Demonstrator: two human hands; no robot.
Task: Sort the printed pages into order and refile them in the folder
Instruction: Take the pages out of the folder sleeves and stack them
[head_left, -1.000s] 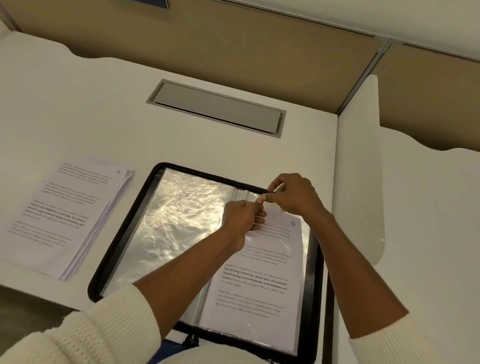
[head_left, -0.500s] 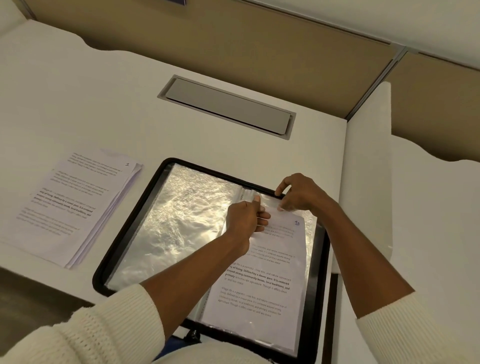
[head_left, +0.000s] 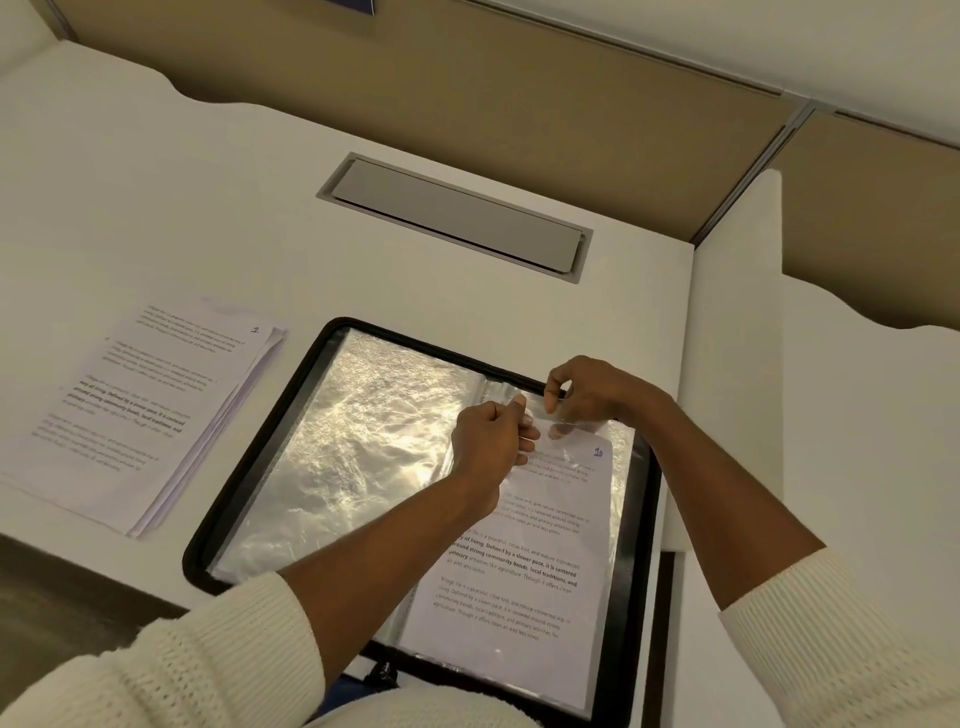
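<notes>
Pinching sleeve top (head_left: 558, 423), left hand (head_left: 491, 441) curled, right hand (head_left: 592, 395) arched

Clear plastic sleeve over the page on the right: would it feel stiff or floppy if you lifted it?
Probably floppy: the clear sleeve bends where the left hand and right hand pinch its top edge. Likely light and thin, since the empty sleeves beside it lie crinkled. Its glossy shine suggests it may be slippery.
</notes>
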